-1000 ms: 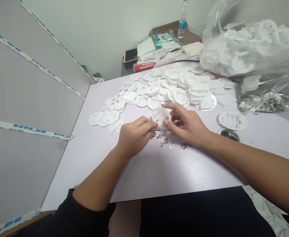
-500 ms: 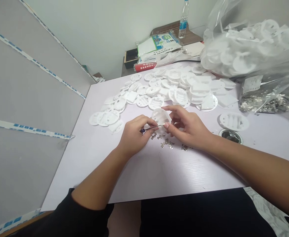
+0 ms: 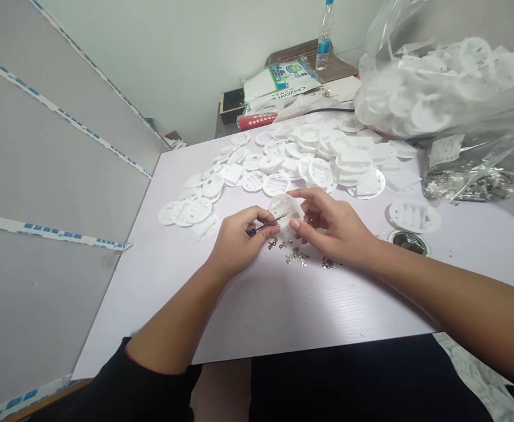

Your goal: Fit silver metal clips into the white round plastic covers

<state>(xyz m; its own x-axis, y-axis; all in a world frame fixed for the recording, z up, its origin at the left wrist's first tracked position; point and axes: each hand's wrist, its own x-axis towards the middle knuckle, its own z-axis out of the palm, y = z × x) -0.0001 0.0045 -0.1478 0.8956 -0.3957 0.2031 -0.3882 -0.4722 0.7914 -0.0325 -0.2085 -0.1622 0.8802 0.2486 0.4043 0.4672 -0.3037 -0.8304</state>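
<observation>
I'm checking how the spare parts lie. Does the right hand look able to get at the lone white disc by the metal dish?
Probably yes: the lone white disc lies in the open beside the right hand, with nothing between, but that hand holds a white part.

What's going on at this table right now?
A person sits at a white table. The right hand holds a round white plastic disc, and the left hand holds a thin tool with its tip at that disc. Small metal clips lie scattered just below the hands. A spread of similar white discs covers the table behind, and a clear bag of more discs sits at the right.
</observation>
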